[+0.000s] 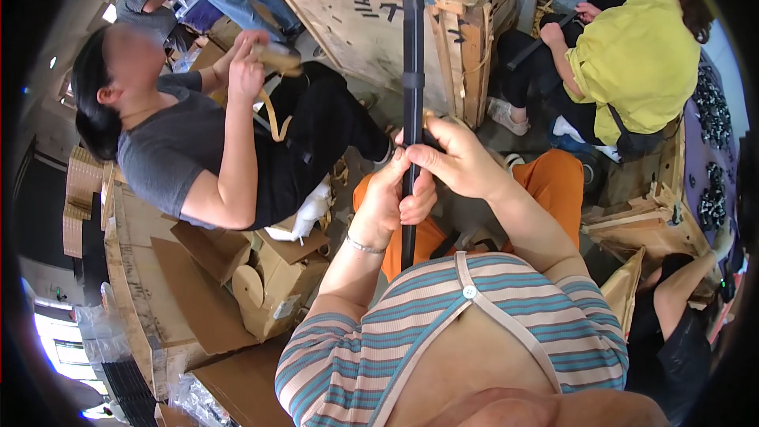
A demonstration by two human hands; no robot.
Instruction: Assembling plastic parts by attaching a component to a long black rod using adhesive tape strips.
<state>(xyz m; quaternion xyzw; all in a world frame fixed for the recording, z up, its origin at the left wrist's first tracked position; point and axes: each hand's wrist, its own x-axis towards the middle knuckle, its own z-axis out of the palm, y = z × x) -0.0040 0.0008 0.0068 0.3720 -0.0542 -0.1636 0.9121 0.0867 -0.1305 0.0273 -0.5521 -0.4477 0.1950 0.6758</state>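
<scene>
Black telescopic tube [412, 71], long, stiff, probably light and smooth-walled, standing upright in front of the wooden crate [371, 24] and above orange-trousered knees, left hand [391, 198] wrapped around its lower shaft, right hand [455, 160] fingers pinching just above; best gripped mid-shaft below the collar.

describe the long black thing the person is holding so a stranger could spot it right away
Start at the wooden crate top centre. Running down from it to the striped shirt is a long black rod, gripped mid-length by the left hand and right hand. It is the only upright, straight black pole.
</scene>
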